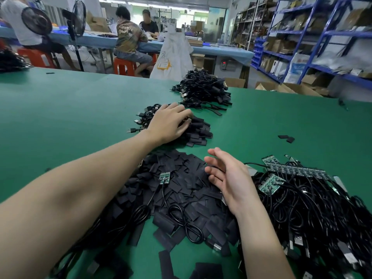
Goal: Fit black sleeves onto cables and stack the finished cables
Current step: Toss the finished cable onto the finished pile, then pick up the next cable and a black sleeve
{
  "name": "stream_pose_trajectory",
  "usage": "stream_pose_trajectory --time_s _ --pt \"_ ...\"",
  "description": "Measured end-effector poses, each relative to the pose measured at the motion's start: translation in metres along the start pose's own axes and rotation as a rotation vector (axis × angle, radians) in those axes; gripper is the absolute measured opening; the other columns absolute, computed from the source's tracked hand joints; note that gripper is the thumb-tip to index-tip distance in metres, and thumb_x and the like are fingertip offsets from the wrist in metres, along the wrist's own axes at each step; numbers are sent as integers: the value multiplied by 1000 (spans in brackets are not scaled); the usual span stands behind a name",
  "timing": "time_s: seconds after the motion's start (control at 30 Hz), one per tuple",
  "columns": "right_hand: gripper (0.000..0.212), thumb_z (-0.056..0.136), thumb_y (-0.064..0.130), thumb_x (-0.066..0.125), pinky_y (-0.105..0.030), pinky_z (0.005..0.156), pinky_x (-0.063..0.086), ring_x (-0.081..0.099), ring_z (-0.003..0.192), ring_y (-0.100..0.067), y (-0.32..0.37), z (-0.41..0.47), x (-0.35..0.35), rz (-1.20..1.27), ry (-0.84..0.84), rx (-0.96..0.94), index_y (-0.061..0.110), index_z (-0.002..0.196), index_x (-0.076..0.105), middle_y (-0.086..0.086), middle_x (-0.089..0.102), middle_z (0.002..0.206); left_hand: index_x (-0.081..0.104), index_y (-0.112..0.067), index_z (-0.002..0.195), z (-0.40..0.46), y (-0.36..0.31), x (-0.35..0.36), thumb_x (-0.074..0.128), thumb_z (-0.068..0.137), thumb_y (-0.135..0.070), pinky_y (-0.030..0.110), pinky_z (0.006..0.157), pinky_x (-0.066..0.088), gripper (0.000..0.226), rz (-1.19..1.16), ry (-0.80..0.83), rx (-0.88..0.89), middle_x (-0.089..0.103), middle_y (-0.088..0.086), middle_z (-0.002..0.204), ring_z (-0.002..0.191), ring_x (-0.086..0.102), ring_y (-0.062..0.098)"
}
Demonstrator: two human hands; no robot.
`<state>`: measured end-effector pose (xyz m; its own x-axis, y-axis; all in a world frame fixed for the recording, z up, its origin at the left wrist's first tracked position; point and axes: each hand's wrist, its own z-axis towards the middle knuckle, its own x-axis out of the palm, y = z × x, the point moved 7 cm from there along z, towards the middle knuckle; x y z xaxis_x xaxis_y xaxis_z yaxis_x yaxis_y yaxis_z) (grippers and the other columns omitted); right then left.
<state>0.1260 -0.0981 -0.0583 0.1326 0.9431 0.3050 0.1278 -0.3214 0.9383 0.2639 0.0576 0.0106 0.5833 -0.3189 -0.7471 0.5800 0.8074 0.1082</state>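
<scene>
A busy workshop lined with blue shelving framed a green table [70, 109] where a worker fitted black sleeves onto cables. Toward the table's far edge lay a large heap of finished cables [203, 90], and nearer in, a smaller stack of sleeved cables [198, 130] was forming; much appeared left to do, judging by the loose sleeves [181, 188] piled at the near edge and the tangle of bare cables [314, 214] with green circuit boards toward the near right corner. One unsleeved cable [165, 178] rested on the sleeve pile. The left hand [168, 122] lay on the smaller stack, fingers spread and lightly bent, pressing rather than clearly gripping. The right hand [227, 178] hovered open and empty between sleeves and bare cables
</scene>
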Motion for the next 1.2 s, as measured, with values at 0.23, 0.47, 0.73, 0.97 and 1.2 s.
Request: stream_pose_trajectory --time_s 0.23,0.47,0.73,0.97,1.2 --pt "13 95 34 65 -21 68 47 66 71 0 8 -6 23 -581 41 -226 29 90 76 14 77 82 63 -29 101 -51 -12 -59 57 94 -28 30 66 44 9 -369 -40 -466 60 -12 79 75 55 14" --pt "26 96 32 50 -35 82 52 58 105 -17 -9 -20 74 -1229 202 -422 43 107 71 16 72 97 61 -37 91 -116 -21 -53 54 94 -26 40 80 56 13 -411 260 -740 69 -8 83 82 64 23" --pt "26 91 37 53 -38 88 54 59 108 -21 -18 -20 79 -1254 230 -350 44 107 72 6 73 101 62 -36 91 -123 -14 -51 56 95 -27 29 70 53 12 -541 210 -788 70 -12 79 72 65 10" --pt "13 90 41 70 -18 69 53 67 79 -3 -7 -19 70 -910 148 -352 38 81 79 19 75 81 69 -27 89 -120 -15 -59 60 96 -32 24 72 48 12 -615 187 -812 72 -6 80 74 64 11" --pt "5 84 22 82 -16 61 53 67 71 -6 -1 -17 48 -234 59 -98 22 89 82 5 79 87 71 -10 91 -119 -41 -50 69 94 -12 16 62 53 5 -1401 255 -948 64 -1 72 62 58 8"
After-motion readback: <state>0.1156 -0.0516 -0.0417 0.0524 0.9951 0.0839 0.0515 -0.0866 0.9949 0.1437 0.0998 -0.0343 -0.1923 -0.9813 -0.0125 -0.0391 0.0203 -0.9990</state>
